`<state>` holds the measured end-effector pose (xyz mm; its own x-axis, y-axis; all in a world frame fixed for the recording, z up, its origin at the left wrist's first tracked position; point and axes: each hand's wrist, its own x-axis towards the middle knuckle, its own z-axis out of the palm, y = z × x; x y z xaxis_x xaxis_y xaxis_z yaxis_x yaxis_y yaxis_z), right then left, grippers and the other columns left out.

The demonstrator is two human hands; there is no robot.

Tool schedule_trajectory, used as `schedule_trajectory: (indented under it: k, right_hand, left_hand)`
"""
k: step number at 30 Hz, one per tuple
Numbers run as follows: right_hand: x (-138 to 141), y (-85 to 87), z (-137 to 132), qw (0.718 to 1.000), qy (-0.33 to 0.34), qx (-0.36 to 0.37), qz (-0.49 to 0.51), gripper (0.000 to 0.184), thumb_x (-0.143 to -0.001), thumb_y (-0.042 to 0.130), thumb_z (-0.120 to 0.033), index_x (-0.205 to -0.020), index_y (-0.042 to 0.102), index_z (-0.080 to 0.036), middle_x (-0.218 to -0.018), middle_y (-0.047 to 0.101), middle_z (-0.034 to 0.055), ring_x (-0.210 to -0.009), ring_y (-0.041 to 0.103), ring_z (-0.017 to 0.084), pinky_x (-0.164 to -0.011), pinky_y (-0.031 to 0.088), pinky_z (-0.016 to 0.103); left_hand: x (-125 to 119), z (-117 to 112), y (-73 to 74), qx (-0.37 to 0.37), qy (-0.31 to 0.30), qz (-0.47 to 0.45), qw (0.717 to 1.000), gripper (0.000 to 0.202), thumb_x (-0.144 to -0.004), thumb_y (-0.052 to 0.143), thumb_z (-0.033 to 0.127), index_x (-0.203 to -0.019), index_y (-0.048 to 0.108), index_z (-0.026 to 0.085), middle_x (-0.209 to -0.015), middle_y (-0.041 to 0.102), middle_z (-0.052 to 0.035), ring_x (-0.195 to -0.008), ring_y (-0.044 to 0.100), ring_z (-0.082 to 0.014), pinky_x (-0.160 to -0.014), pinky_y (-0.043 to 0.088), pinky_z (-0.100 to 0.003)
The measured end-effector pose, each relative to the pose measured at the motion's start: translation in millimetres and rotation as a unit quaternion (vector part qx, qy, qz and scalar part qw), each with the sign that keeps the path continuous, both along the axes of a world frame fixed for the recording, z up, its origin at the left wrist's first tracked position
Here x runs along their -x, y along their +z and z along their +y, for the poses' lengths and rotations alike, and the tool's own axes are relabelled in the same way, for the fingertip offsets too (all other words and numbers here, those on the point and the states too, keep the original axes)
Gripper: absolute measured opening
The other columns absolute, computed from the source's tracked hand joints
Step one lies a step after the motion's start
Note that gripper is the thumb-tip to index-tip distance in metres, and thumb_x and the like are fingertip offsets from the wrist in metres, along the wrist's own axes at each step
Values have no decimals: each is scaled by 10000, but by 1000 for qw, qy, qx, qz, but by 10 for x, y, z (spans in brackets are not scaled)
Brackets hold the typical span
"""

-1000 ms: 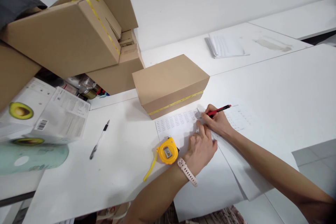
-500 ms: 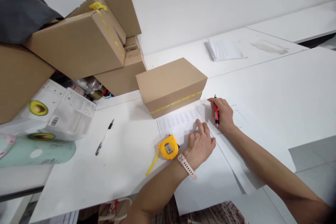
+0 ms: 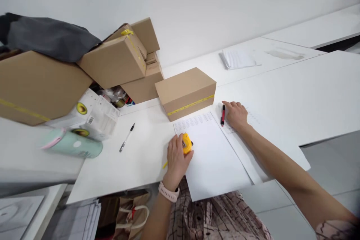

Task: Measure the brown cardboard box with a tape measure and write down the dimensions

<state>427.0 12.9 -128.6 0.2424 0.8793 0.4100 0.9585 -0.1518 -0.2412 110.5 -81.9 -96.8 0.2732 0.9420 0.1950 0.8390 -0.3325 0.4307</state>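
My left hand (image 3: 178,157), with a pink watch strap on the wrist, is closed around the side of a yellow tape measure (image 3: 186,143). A short end of yellow tape shows below its fingers. The tape measure rests over the left edge of a printed sheet (image 3: 210,157). My right hand (image 3: 236,114) lies on another printed sheet (image 3: 254,118), fingers loosely stretched and holding nothing. Beside its fingertips, a red and black pen (image 3: 223,115) lies on the paper. A closed cardboard box (image 3: 187,92) with a yellow measuring-tape strip stands just beyond the sheets.
A clear pen with a black cap (image 3: 127,137) lies on the white table (image 3: 149,150). At left are a mint bottle (image 3: 84,146), an avocado-printed carton (image 3: 104,118) and stacked cardboard boxes (image 3: 112,62) under dark cloth (image 3: 56,37). A paper stack (image 3: 239,59) sits at the back.
My left hand has moved off the printed sheet leftward and closed on the tape measure. My right hand has let go of the red pen, which now lies beside it. The view has shifted.
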Motion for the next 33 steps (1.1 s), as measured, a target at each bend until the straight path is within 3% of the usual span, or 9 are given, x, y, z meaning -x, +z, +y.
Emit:
schedule_trajectory:
  k: [4,6,7,10,12,18,23,28,33]
  right_hand:
    - [238,293,-168,989,100,-60,94,423,-871,445,-102,-1184,718,-176,-1149,690,162,-1065,548,313,-886,405,438]
    - [457,465,-393,958,183,-27,220,334,-906,470,-183,-1096,743,-211,-1054,717,129,-992,590,283,-862,447,422]
    - [574,538,-539,925,228,19,304,298,-929,485,-258,-1071,746,-228,-1003,727,103,-929,616,258,-830,474,404]
    - [857,662,-1033,776,335,170,506,401,-965,480,-508,-1038,749,-221,-994,736,80,-911,656,219,-830,517,376]
    - [937,663,-1329,720,344,213,565,490,-939,493,-613,-1045,751,-210,-1018,737,85,-932,657,213,-865,517,382]
    - [655,593,-1736,715,283,216,601,508,-848,629,-643,-1040,758,-190,-907,710,79,-811,631,182,-828,526,378]
    - [-102,784,-1532,753,225,112,608,275,-763,805,-434,-895,748,-200,-847,669,48,-700,544,132,-647,506,294]
    - [-843,1140,-924,699,164,-32,695,128,-702,807,-178,-788,713,-187,-705,579,10,-613,500,97,-525,459,225]
    - [-806,1486,-171,696,147,-82,698,120,-723,765,-116,-755,665,-174,-654,538,-1,-555,471,76,-483,454,199]
  left_hand:
    - [-5,-47,23,27,20,-64,997,653,-791,739,224,-1387,479,171,-1243,612,-147,-1227,547,-317,-1073,428,-501]
    - [-50,-147,110,47,10,-136,990,638,-764,762,235,-1351,520,181,-1224,635,-132,-1190,580,-302,-1057,450,-474]
    - [-74,-217,159,66,-12,-179,981,628,-765,764,250,-1344,530,189,-1254,636,-128,-1191,590,-292,-1058,454,-457]
    - [-133,-467,272,140,-87,-287,944,601,-781,763,304,-1332,546,204,-1320,635,-108,-1193,611,-259,-1048,469,-395]
    - [-153,-625,291,180,-102,-314,927,601,-767,779,320,-1313,557,203,-1290,655,-98,-1159,628,-249,-1013,488,-371]
    - [-12,-842,277,273,-89,-362,887,665,-686,845,317,-1280,575,192,-1091,700,-67,-956,665,-215,-864,525,-330]
    - [484,-573,619,234,-6,-439,868,534,-649,861,261,-1138,663,179,-1016,714,-60,-879,659,-206,-752,505,-277]
    - [1151,46,1179,145,77,-519,839,389,-739,782,274,-1081,648,146,-883,735,-54,-755,656,-174,-683,451,-256]
    - [1433,647,1570,81,96,-580,805,265,-783,758,315,-957,640,154,-827,726,-16,-701,626,-121,-606,414,-205]
